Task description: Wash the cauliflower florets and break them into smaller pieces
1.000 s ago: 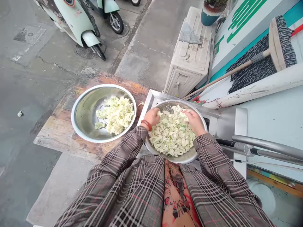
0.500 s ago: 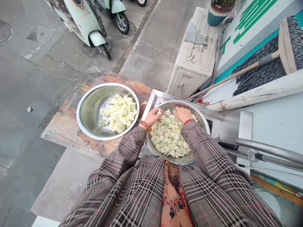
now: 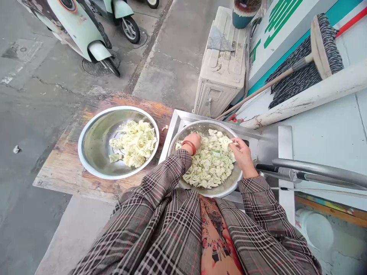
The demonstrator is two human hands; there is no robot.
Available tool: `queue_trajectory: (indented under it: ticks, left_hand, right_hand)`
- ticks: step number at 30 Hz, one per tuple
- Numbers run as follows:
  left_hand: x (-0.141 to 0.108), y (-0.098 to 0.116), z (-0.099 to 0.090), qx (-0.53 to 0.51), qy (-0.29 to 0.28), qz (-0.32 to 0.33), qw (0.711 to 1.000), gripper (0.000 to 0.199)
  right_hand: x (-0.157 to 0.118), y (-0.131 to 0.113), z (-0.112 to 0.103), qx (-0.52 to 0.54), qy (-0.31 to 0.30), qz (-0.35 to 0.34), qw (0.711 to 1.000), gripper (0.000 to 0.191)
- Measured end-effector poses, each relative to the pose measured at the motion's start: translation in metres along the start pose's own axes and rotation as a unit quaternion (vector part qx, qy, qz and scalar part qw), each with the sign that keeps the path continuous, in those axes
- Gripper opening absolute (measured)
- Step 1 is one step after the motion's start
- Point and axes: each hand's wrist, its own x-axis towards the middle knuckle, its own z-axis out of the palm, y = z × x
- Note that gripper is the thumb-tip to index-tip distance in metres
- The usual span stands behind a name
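My left hand [image 3: 195, 140] is sunk among the cauliflower florets [image 3: 210, 164] in the steel bowl [image 3: 226, 187] sitting in the sink [image 3: 177, 124] right in front of me, its grip hidden, while my right hand [image 3: 241, 152] pinches one floret at the bowl's right rim. A second steel bowl [image 3: 94, 152] with florets sits to my left on the wooden board [image 3: 60, 164]. A tap pipe [image 3: 315, 170] runs close by my right wrist, and an old air-conditioner unit [image 3: 222, 68] and a broom [image 3: 321, 49] stand beyond the sink.

Pale cauliflower florets [image 3: 210, 166] heaped loosely in a steel bowl [image 3: 226, 188], apparently set in a sink.
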Motion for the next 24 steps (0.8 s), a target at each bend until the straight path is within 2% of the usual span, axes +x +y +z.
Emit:
queue_trajectory:
  ticks: [2, 4, 7, 9, 11, 13, 15, 16, 18, 20, 22, 24]
  left_hand:
    - [-0.007, -0.006, -0.005, -0.023, 0.014, 0.014, 1.000, 0.016]
    - [-0.018, -0.016, -0.014, -0.130, 0.033, 0.036, 0.990, 0.020]
    - [-0.036, -0.027, -0.026, -0.334, 0.039, 0.056, 0.940, 0.025]
    - [-0.049, -0.026, -0.027, -0.391, 0.038, 0.041, 0.919, 0.026]
    - [-0.064, -0.018, -0.023, -0.437, 0.022, 0.022, 0.899, 0.034]
    - [-0.079, -0.008, -0.014, -0.509, -0.017, 0.013, 0.861, 0.044]
    - [-0.093, 0.000, -0.004, -0.565, -0.047, -0.001, 0.823, 0.051]
    - [-0.100, 0.001, -0.001, -0.578, -0.046, -0.014, 0.815, 0.054]
    - [-0.112, -0.001, -0.002, -0.577, -0.009, -0.039, 0.815, 0.059]
    - [-0.124, -0.013, -0.013, -0.565, 0.054, -0.060, 0.821, 0.059]
    - [-0.135, -0.033, -0.034, -0.552, 0.119, -0.070, 0.822, 0.056]
    - [-0.146, -0.060, -0.059, -0.528, 0.176, -0.069, 0.828, 0.055]
  right_hand:
    - [-0.010, 0.004, -0.002, 0.013, 0.005, 0.004, 1.000, 0.034]
    - [-0.016, 0.007, -0.002, 0.033, 0.008, 0.016, 0.999, 0.036]
    - [-0.021, 0.004, 0.004, 0.038, -0.009, 0.019, 0.999, 0.035]
    - [-0.025, -0.005, 0.013, 0.026, -0.034, -0.010, 0.999, 0.031]
    - [-0.031, -0.019, 0.028, 0.019, -0.061, -0.055, 0.996, 0.027]
    - [-0.040, -0.034, 0.047, 0.019, -0.073, -0.088, 0.993, 0.025]
    - [-0.050, -0.047, 0.067, 0.026, -0.069, -0.091, 0.993, 0.026]
    - [-0.054, -0.054, 0.076, 0.038, -0.067, -0.077, 0.994, 0.027]
    - [-0.061, -0.068, 0.093, 0.082, -0.085, -0.039, 0.992, 0.029]
    - [-0.063, -0.088, 0.106, 0.144, -0.146, -0.018, 0.979, 0.033]
    - [-0.061, -0.113, 0.118, 0.194, -0.228, -0.039, 0.953, 0.039]
    - [-0.055, -0.138, 0.132, 0.203, -0.300, -0.098, 0.927, 0.047]
